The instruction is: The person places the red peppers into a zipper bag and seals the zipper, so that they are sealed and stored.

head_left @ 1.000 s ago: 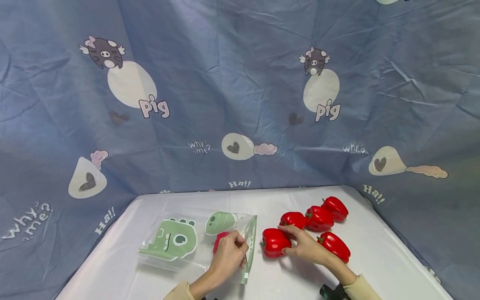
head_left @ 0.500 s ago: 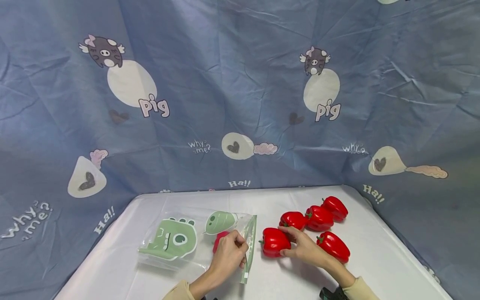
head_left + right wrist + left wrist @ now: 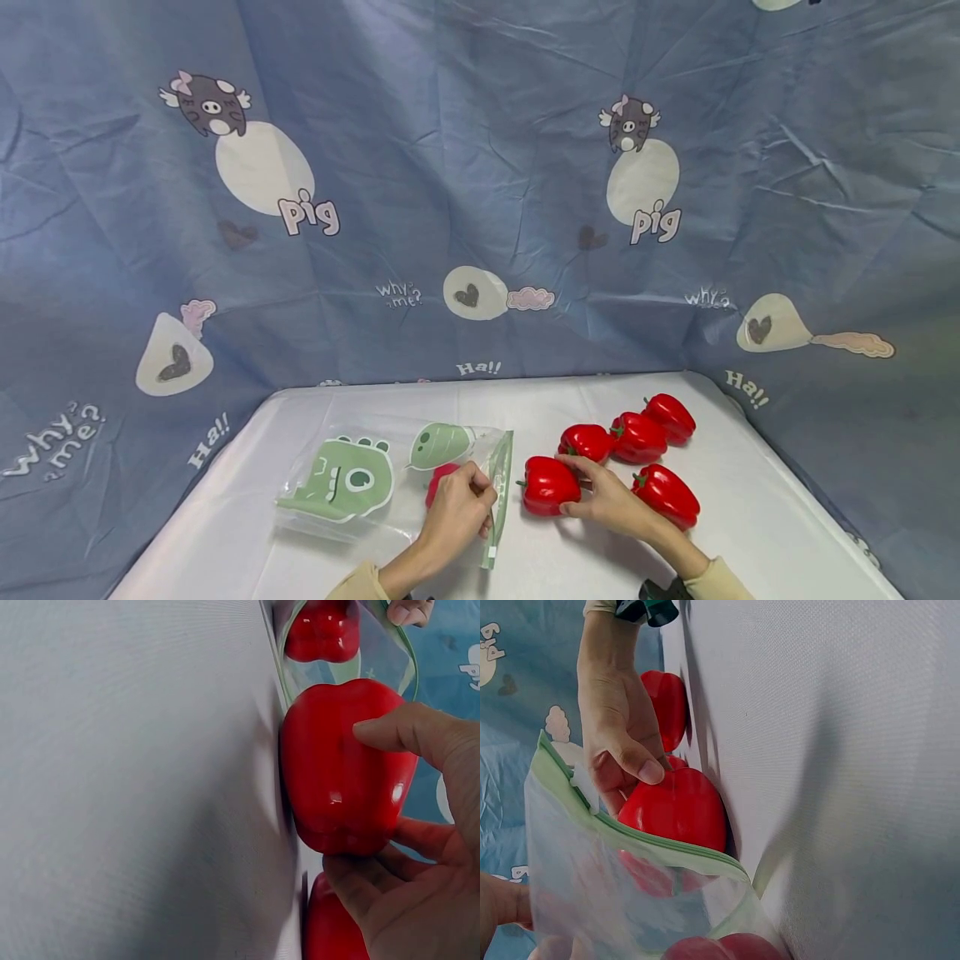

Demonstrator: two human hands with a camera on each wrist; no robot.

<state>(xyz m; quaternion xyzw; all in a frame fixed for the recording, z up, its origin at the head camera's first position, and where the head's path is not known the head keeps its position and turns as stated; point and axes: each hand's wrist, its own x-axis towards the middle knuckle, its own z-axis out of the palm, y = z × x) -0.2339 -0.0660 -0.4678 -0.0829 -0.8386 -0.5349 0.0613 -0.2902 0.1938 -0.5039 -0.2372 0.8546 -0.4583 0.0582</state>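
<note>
A clear zip bag [image 3: 401, 521] with green cartoon prints lies on the left, its mouth facing right. Near that mouth, my left hand [image 3: 453, 508] pinches the upper layer and holds it raised, as the left wrist view shows with the green zip edge [image 3: 667, 844]. One red bell pepper [image 3: 326, 634] rests inside the bag. Just outside the mouth sits another bell pepper [image 3: 547, 487], stem toward the bag. My right hand [image 3: 611, 498] grips this one, thumb on the near side and fingers on the far side. Some left fingertips are hidden in the head view.
Several more red bell peppers lie beyond and to the right of my right hand, including one pepper [image 3: 585, 442] close behind it and another pepper [image 3: 666, 496] by the forearm. A blue printed curtain [image 3: 480, 208] hangs behind the white table [image 3: 375, 400].
My right hand and the bell pepper have shifted very slightly left, toward the bag mouth. The left hand and the bag look the same.
</note>
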